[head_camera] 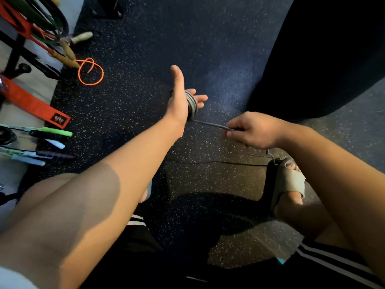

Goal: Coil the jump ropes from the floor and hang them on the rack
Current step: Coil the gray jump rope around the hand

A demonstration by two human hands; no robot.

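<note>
A grey jump rope is wound in several turns around the palm of my left hand, whose fingers and thumb are spread flat. From the coil a taut strand runs right to my right hand, which pinches it between thumb and fingers. The rope's tail drops below that hand toward my right foot in a grey slide sandal. An orange jump rope lies looped on the dark speckled floor at the upper left, its wooden handles by the rack.
The black rack at the far left carries red and green bands. A red strap and several rope handles, green, blue and purple, lie on the floor's left edge. A large dark object fills the upper right.
</note>
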